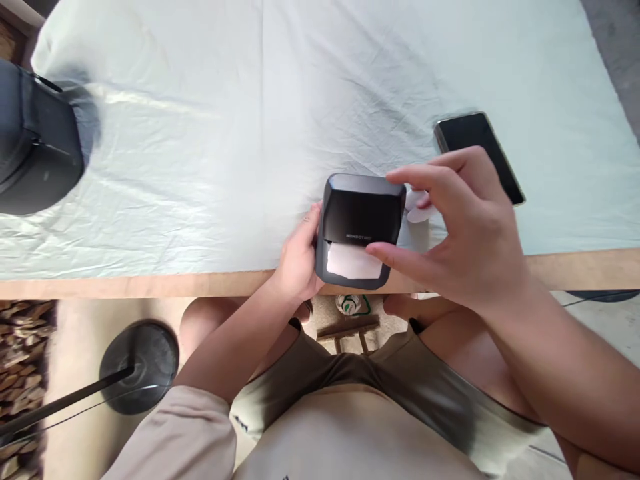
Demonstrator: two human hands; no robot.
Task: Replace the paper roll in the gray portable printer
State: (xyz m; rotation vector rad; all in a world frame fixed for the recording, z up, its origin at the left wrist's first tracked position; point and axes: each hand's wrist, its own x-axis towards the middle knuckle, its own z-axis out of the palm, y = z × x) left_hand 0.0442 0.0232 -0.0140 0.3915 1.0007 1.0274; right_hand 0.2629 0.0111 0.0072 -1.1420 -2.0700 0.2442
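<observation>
A small black label printer, with pale lettering on its front, is tilted up at the table's near edge. A white paper label lies in the opening at its lower end. My left hand is closed round the printer's left side, its fingers partly hidden beneath. On the right, my right hand spans the printer, index fingertip at the upper right corner and thumb by the label's top edge. Behind its curled fingers show small white rounded pieces; whether the fingers hold them I cannot tell.
A dark smartphone lies beyond my right hand on the pale cloth. At the far left stands a dark case. Below the table's wooden edge are a round black stand base and my legs.
</observation>
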